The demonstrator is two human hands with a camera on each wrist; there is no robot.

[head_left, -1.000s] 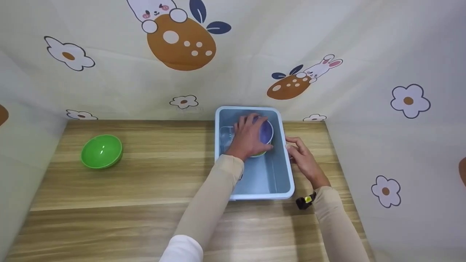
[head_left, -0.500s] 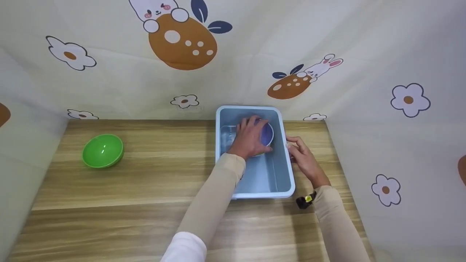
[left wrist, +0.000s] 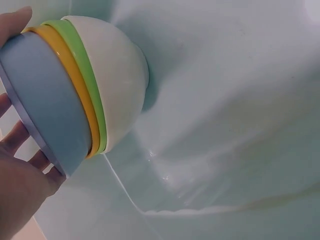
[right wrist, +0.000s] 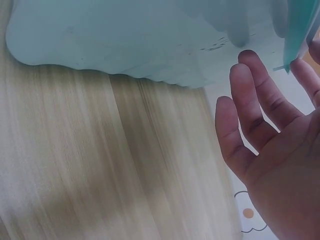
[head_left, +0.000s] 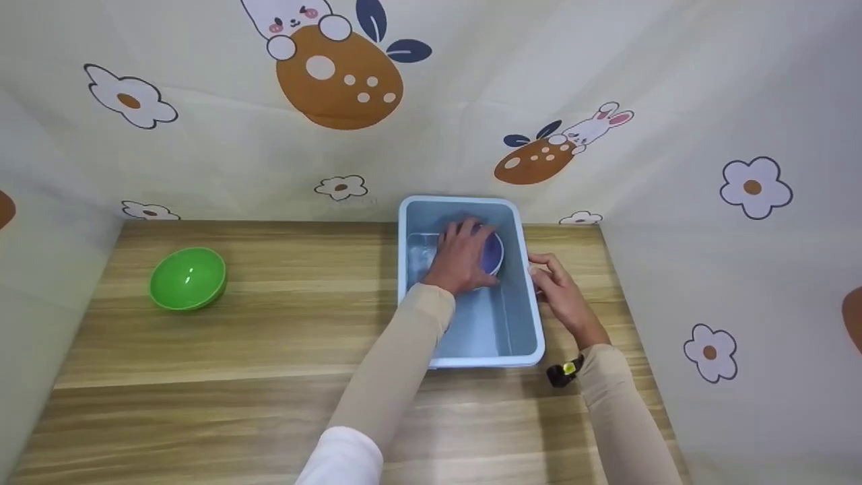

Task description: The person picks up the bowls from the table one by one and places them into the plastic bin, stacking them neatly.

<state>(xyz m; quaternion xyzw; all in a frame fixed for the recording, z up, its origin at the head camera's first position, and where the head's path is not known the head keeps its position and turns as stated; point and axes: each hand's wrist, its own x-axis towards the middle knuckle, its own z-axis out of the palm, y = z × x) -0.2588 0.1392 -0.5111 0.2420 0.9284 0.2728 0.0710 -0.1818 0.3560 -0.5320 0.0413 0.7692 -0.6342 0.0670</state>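
My left hand (head_left: 458, 261) reaches into a light blue plastic bin (head_left: 485, 362) and grips a stack of nested bowls, with the thumb and fingers spread at the rim of the top one. This top bowl (left wrist: 45, 95) is blue, with a purple-blue inside. Below it in the left wrist view come an orange bowl (left wrist: 82, 97), a green-rimmed bowl (left wrist: 83, 65) and a white bowl (left wrist: 117, 85). My right hand (head_left: 566, 300) holds the bin's right rim between thumb and index finger; its other fingers extend along the outer wall. Whether the stack touches the bin's floor is unclear.
A bright green bowl (head_left: 188, 278) stands apart at the left of the wooden table (head_left: 283, 323). A patterned cloth (head_left: 222, 155) hangs close behind the bin and along both sides. A black wrist camera (head_left: 560, 374) sits on the right wrist.
My left hand and the stack have shifted slightly toward me and lower inside the bin. The right hand stays at the rim, and the lone green bowl has not moved.
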